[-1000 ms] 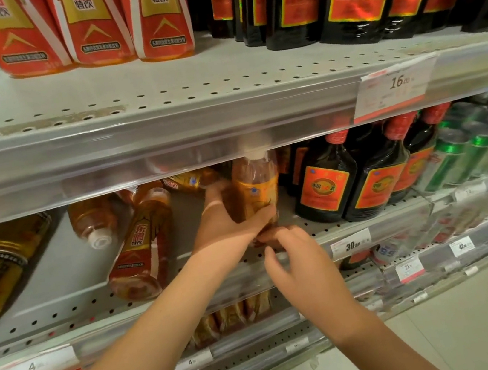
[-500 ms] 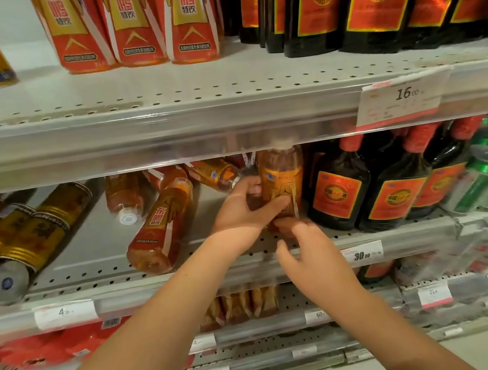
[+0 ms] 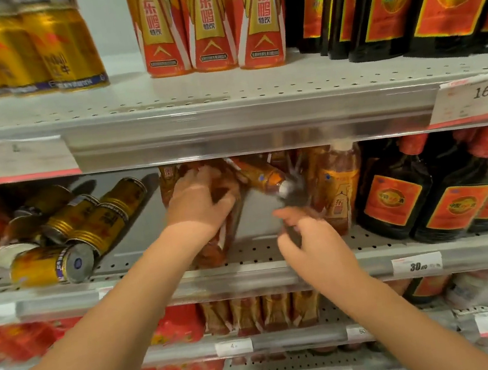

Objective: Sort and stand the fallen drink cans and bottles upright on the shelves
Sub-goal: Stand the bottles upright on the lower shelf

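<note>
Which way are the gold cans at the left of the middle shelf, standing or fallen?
Fallen. The gold cans lie on their sides in a heap, and the nearest shows its round end toward the camera.

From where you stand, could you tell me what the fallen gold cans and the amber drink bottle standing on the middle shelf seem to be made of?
The fallen gold cans look like metal, probably aluminium: glossy printed sides, ribbed necks and a dull silver end disc. The standing amber bottle looks like clear plastic: the liquid shows through its wall, with a pale cap and a wrapped label. Motion blur leaves both uncertain.
</note>
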{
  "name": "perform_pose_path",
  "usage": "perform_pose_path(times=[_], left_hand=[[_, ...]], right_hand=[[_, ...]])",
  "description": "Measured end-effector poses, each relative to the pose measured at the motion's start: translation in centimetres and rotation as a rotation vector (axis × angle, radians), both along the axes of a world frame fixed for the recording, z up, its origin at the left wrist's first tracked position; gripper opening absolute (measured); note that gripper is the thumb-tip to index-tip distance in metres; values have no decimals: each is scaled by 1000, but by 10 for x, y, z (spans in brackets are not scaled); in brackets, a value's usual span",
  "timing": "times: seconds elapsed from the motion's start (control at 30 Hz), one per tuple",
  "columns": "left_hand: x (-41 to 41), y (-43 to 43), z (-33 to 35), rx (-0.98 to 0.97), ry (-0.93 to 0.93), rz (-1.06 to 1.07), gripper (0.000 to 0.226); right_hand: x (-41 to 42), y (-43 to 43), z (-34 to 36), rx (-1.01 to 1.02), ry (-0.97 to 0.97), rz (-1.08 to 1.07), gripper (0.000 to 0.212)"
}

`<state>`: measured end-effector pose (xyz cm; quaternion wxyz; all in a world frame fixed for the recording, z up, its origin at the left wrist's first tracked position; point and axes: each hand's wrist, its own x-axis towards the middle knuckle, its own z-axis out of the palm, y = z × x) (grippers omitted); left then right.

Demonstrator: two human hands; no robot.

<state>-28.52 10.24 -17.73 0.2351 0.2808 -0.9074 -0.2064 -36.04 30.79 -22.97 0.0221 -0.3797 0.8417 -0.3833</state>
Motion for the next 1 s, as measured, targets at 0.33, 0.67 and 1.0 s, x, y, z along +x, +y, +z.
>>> perform_pose_path(times=[0.33,0.67,1.0], left_hand=[[31,-52,-24,380,-445,-104,95],[60,-81,-23,385,-411,-133,78],[61,-79,-30,434,-335,-89,78]], right_hand=[[37,-102,-8,-86,-132,-139,34],[-40,-119,29,459,376,-359,61],[-62,-134,19,692,303,-440,66]])
